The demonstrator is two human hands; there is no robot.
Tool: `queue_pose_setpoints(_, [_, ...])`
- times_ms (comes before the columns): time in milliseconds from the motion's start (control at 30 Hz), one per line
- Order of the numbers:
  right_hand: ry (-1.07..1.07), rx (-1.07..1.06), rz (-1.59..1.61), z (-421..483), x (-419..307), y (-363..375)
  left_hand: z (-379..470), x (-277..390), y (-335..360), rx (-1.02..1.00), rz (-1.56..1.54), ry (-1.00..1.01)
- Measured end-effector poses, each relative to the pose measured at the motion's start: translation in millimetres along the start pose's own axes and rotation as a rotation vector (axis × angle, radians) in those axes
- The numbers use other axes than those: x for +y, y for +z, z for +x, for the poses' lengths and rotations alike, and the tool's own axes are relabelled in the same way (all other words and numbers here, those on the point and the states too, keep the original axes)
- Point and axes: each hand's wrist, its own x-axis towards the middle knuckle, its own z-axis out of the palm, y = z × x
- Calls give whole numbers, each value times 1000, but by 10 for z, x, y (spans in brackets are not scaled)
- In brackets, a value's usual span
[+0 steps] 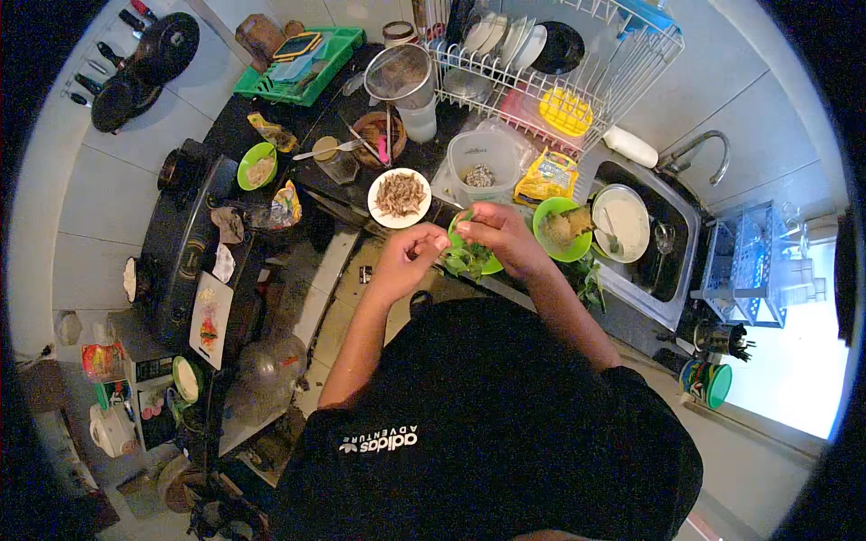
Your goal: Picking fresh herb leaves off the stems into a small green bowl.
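Both hands are raised over a green bowl (492,264) of leafy greens (468,260) at the counter's front edge. The fingertips of my right hand (504,237) are pinched on a small piece of green leaf. My left hand (411,260) is just left of the bowl, thumb and forefinger close together; whether a bit of leaf lies between them cannot be told. A white plate of small dried fish (400,196) sits beyond my left hand. Right of my right hand stands a green bowl with a brownish food (561,230). More leafy stems (593,284) lie beside it.
A clear plastic tub (482,166) and a yellow packet (548,177) stand behind the hands. The steel sink (687,250) with a white-lined basin (621,223) is at right, a dish rack (541,128) at the back. A cutting board (211,320) with chopped red pieces lies at left.
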Motion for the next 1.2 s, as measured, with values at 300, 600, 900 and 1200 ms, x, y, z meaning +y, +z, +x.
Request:
queue_pose_setpoints(300, [11,172,80,131,87,-338,-49,-117,-55,22,8,-32])
queue_pose_setpoints(600, [-225,244,-1517,247,941,-601,-43,10,-115,80,-172,-201])
queue_pose_setpoints(900, [-76,176,-1559,250,1088,-669,-88,-109,-155,50,-400,-198])
queue_pose_setpoints(1200, [-130,292,-1466,35,644,-451,-157,98,195,30,-645,-131])
